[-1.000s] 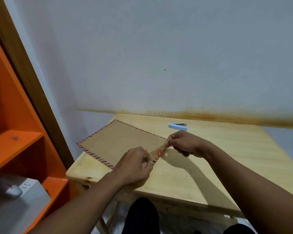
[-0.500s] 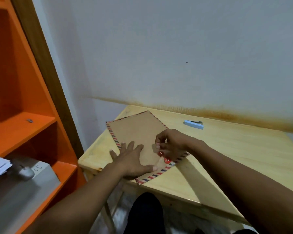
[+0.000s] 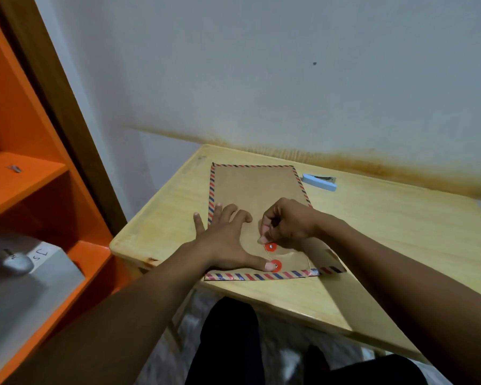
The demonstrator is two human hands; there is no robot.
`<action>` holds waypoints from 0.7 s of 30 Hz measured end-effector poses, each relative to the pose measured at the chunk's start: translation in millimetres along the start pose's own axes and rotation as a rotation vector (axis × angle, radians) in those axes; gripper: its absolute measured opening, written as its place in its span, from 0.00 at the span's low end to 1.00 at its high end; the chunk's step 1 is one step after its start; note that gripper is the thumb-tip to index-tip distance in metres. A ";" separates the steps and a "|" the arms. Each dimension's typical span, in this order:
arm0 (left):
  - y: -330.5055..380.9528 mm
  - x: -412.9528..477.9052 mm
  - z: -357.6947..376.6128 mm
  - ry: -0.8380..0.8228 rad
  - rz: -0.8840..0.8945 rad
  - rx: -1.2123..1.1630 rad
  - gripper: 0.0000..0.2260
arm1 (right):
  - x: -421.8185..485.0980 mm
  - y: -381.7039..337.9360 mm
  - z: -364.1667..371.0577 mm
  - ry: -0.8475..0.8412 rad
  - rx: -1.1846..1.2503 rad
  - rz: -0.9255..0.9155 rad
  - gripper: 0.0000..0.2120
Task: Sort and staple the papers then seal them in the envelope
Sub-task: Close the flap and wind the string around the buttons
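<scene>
A brown envelope [image 3: 254,187] with a red and blue striped border lies flat on the wooden table [image 3: 395,234], its flap folded down at the near end. Two red closure discs [image 3: 271,247] sit on it, joined by a thin string. My left hand [image 3: 225,240] presses flat on the envelope, fingers spread, thumb tip beside the nearer disc. My right hand [image 3: 285,222] pinches the string just above the farther disc. No loose papers are in sight. A light blue stapler [image 3: 319,182] rests on the table beyond the envelope's far right corner.
An orange shelf unit [image 3: 25,173] stands to the left of the table, with a grey box [image 3: 25,276] and a computer mouse [image 3: 16,259] on its lower shelf. A stained wall rises behind the table. My dark-clad legs show below the table's near edge.
The envelope has turned to lie lengthwise away from me. My left hand has gone from gripping its corner to pressing flat, and my right hand now holds the string at the discs.
</scene>
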State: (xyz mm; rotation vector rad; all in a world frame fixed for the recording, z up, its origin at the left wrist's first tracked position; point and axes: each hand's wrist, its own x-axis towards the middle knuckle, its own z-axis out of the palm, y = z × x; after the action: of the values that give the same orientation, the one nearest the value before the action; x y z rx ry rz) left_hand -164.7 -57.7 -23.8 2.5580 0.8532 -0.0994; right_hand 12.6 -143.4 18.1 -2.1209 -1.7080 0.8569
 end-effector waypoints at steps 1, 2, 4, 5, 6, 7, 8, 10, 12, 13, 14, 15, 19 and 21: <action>-0.9 0.8 1.8 0.008 0.006 0.008 0.53 | 1.1 0.7 -1.1 -0.014 0.007 0.011 0.05; -1.3 0.5 2.5 0.011 0.010 0.016 0.53 | 2.2 1.0 -2.1 -0.025 0.015 0.019 0.06; -1.8 -0.1 2.6 0.014 0.014 0.027 0.53 | 4.6 1.2 -2.9 -0.044 0.030 0.033 0.07; -1.9 -0.4 2.5 0.014 0.013 0.027 0.53 | 5.7 1.1 -2.8 -0.051 0.035 0.042 0.07; -1.8 -0.6 2.5 0.011 0.011 0.025 0.53 | 6.4 0.7 -2.7 -0.054 0.036 0.049 0.07; -1.3 -1.0 2.2 0.007 0.010 0.025 0.53 | 6.7 0.1 -2.9 -0.054 0.036 0.057 0.07; -0.5 -1.0 2.0 0.004 0.009 0.025 0.53 | 6.7 -0.2 -3.0 -0.054 0.038 0.064 0.06; 2.8 -0.3 1.2 -0.002 0.003 0.027 0.54 | 6.4 -1.1 -3.2 -0.052 0.047 0.073 0.05; 6.6 0.4 0.6 -0.006 -0.012 0.024 0.54 | 6.3 -2.0 -3.3 -0.051 0.052 0.080 0.04; 8.1 1.1 0.5 -0.008 -0.019 0.019 0.54 | 6.0 -2.2 -3.1 -0.050 0.053 0.083 0.04; 9.2 1.7 0.5 -0.011 -0.023 0.015 0.54 | 5.6 -2.5 -3.0 -0.048 0.051 0.084 0.04; 9.8 2.1 0.2 -0.014 -0.025 0.009 0.54 | 5.3 -2.0 -3.0 -0.043 0.048 0.086 0.04; 9.6 1.8 -0.8 -0.025 -0.039 -0.032 0.52 | 0.0 3.2 -7.1 -0.002 0.039 0.113 0.05; 9.4 1.5 -0.6 -0.018 -0.039 -0.035 0.52 | -4.5 8.4 -9.6 0.003 0.034 0.129 0.05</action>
State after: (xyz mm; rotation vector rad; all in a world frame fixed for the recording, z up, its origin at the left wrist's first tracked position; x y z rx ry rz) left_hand -158.0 -63.4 -20.0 2.5045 0.8899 -0.1181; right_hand 24.5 -148.5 22.1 -2.2282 -1.5578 0.9101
